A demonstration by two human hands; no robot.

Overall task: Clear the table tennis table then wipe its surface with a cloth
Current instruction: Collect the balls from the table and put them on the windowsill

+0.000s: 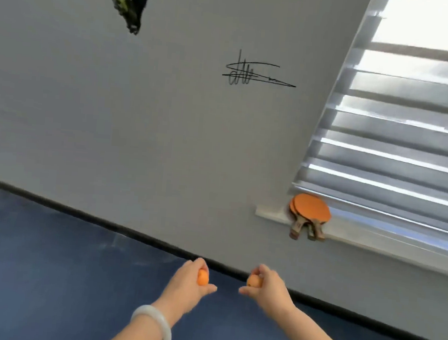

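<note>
My left hand (190, 280) grips an orange table tennis ball (202, 278) in its curled fingers. My right hand (267, 286) holds a second orange ball (253, 281) the same way. Both hands are stretched out side by side, low in the view, in front of the wall's black skirting. Two orange-faced paddles (310, 211) lie stacked on the white window sill (270, 214) up and to the right of my hands, their handles sticking out over the sill's edge. The table tennis table and a cloth are out of view.
A dark blue floor (46, 262) fills the lower left. A grey wall (140, 122) with a black signature and a printed figure stands ahead. Window blinds (394, 157) cover the right side above the sill.
</note>
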